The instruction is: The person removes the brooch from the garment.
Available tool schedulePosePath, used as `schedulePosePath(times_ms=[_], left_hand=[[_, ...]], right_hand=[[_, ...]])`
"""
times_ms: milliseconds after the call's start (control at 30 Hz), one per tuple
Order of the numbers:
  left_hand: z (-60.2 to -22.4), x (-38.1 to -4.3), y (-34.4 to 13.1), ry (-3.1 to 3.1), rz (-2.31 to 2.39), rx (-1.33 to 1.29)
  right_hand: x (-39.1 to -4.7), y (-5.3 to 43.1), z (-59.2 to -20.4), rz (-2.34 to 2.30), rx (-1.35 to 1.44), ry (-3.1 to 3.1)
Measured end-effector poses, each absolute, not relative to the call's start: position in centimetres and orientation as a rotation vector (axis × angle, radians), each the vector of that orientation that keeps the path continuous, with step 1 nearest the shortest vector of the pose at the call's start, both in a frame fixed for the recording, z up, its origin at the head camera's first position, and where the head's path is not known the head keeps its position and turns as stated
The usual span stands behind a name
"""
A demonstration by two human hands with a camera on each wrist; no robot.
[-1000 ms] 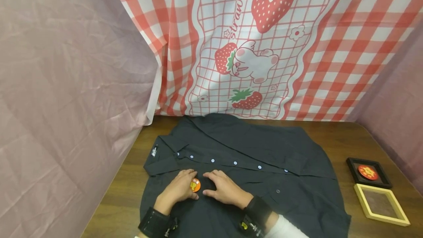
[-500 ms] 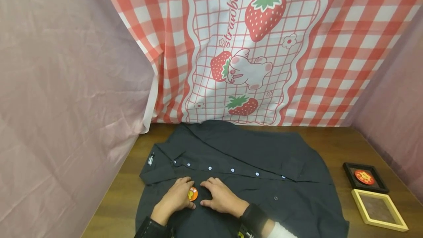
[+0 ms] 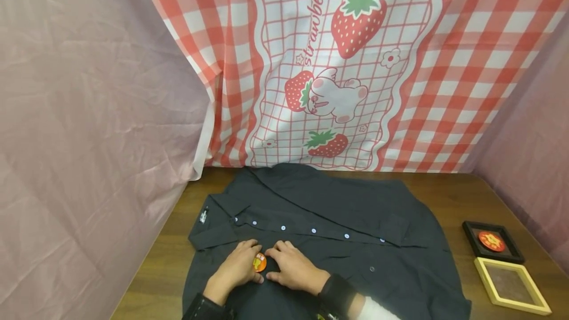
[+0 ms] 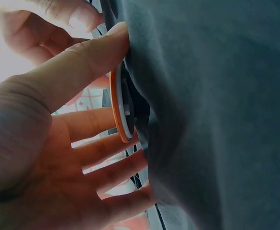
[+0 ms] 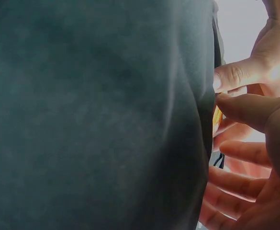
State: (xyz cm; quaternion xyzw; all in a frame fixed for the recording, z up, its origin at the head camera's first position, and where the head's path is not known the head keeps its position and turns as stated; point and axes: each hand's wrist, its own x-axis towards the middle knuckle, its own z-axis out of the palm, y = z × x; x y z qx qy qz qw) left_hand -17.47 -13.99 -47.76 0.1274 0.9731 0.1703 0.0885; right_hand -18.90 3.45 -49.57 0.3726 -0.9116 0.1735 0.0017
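An orange badge [image 3: 260, 262] sits on the dark shirt [image 3: 395, 280], below the row of pale buttons [image 3: 313, 230] and towards the collar end. The left hand [image 3: 237, 264] is spread around it, thumb and fingers apart with the badge between them; the wrist view shows the thumb tip on the cloth and the badge edge-on beside the fingers, though whether they touch its rim I cannot tell. The right hand [image 3: 297, 268] is just beside the left, its grip also apart, thumb and fingers meeting the fabric near the badge. The shirt lies spread over a brown wooden counter [image 3: 155, 256]. To the right of it on the counter are a black frame [image 3: 472, 241] with a red and yellow badge [image 3: 492, 241] inside and, nearer the person, a yellow frame [image 3: 521, 305]. A red-checked strawberry cloth [image 3: 471, 88] hangs behind.
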Motion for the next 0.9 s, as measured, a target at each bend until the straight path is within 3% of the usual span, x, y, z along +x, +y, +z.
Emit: schedulePosePath(times_ms=[900], left_hand=[[-47.5, -17.4, -14.9, 2.871, 0.505, 0.463]], right_hand=[[-19.7, 1.5, -49.8, 0.473, 1.292, -2.772]])
